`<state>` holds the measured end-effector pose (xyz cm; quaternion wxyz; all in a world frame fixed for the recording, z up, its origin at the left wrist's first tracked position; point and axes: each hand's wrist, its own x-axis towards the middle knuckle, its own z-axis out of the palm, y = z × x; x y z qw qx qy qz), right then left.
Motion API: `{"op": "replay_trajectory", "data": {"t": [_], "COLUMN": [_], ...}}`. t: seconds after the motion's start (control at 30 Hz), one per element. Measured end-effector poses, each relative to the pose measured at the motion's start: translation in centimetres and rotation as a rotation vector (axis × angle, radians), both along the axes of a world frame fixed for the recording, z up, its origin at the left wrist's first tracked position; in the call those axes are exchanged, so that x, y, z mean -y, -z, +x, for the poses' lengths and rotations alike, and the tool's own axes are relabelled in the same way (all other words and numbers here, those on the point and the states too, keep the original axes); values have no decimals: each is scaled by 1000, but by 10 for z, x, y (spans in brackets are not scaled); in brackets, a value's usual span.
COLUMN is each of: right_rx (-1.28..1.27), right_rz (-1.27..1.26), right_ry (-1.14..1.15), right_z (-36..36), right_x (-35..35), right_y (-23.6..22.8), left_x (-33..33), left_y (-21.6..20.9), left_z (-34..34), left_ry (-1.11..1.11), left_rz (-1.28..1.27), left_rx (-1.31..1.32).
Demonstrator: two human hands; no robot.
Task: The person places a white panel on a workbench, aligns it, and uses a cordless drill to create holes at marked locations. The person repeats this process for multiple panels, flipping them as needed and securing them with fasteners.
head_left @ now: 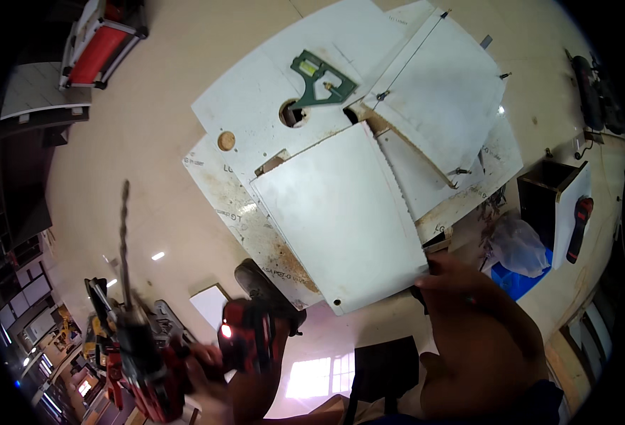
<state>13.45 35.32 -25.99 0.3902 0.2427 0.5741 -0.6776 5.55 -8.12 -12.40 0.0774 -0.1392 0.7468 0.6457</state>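
- Two hands show in the head view, well apart.
- Left hand point(205, 379): closed around the grip of the drill point(142, 379). The hand is a little blurred, so exact finger placing, trigger finger included, cannot be told.
- Ahead of that hand, a long bit point(123, 241) stands out from the chuck, touching no board.
- Right hand point(457, 282): thumb and fingers at the near right corner of the white panel point(341, 212). The underside is hidden, so whether it grips or merely steadies cannot be told.
- The panel lies ahead and to the left of the right hand, on top of other boards point(224, 191). Its small dark hole point(337, 302) sits left of that hand, near the panel's closest edge.
- Farther ahead of the right hand are a green square point(323, 81) and a second panel point(443, 92) with metal fittings along its edges.
- The step looks like drilling work on the near panel, with the drill held clear and the corner steadied.
- Another hole would call for bringing the bit rightward from the left hand, setting its tip square on the mark, and keeping the right fingers out of its path.
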Motion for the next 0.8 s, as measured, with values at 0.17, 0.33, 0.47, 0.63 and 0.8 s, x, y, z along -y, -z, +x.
{"op": "replay_trajectory", "data": {"t": [0.17, 0.33, 0.47, 0.63, 0.8], "right_rx": [57, -149, -181, -298, -240], "right_rz": [-195, -132, -65, -32, -103], "right_ry": [122, 159, -47, -108, 24], "right_z": [-2, 7, 12, 3, 14], "right_x": [19, 19, -16, -45, -46], "right_y": [45, 41, 14, -33, -40], "left_x": [-52, -77, -98, -74, -76], "left_y": [40, 85, 103, 120, 121], "left_z": [-63, -75, -69, -68, -62], "left_ry": [-153, -152, -161, -176, -169], "left_rz": [-103, -206, -409, -212, -329], "left_rx": [-259, -400, -411, -474, -397]}}
